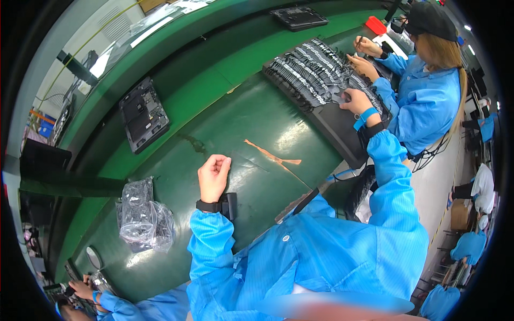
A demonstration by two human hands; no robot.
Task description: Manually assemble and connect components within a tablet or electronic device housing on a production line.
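Note:
At the right, my right hand (358, 102) reaches over a black tray (342, 131) filled with rows of small black parts with pale strips (310, 69). Its thumb and forefinger are bent together among the parts at the tray's near side; whatever lies between them is too small to make out. My left hand (213, 174) hangs over the green table (251, 120), its fingers curled in and closed, with nothing visible in them. An orange-brown strip (273, 155) lies on the table between my left hand and the tray.
A clear plastic bag of dark items (143, 216) rests left of my left hand. Black device casings (143, 114) (300, 18) lie on the green ledge. A co-worker (428, 91) handles parts across the tray; another person's hand (83, 288) works at lower left. A red container (376, 25) stands far right.

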